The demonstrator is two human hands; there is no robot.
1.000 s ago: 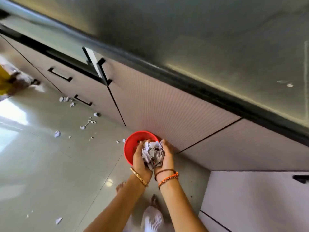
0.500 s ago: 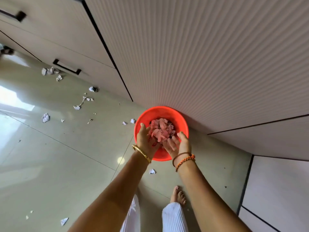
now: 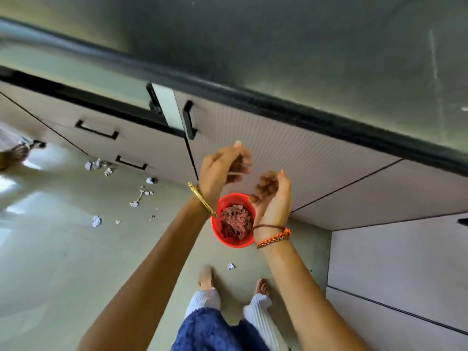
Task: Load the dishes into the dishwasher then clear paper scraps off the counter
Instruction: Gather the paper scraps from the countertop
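Note:
A red bucket point(image 3: 220, 235) stands on the floor against the cabinets, filled with crumpled paper scraps point(image 3: 235, 221). Both my hands hang in the air above it, apart from each other. My left hand point(image 3: 222, 168) has loosely curled fingers and holds nothing that I can see. My right hand point(image 3: 272, 196) is cupped, palm turned inward, also empty. More paper scraps point(image 3: 138, 198) lie scattered on the floor to the left, and one small scrap point(image 3: 230, 266) lies near my feet. The dark counter point(image 3: 278, 59) fills the top of the view.
Pale ribbed cabinet fronts with black handles point(image 3: 190, 120) run under the counter edge. A white panel point(image 3: 395, 274) stands at the lower right. My bare feet point(image 3: 207, 274) are on the glossy tiled floor just behind the bucket.
The paper I carried between both hands has dropped into the bucket. My hands have risen from its rim and parted, and my view has lifted back to the counter.

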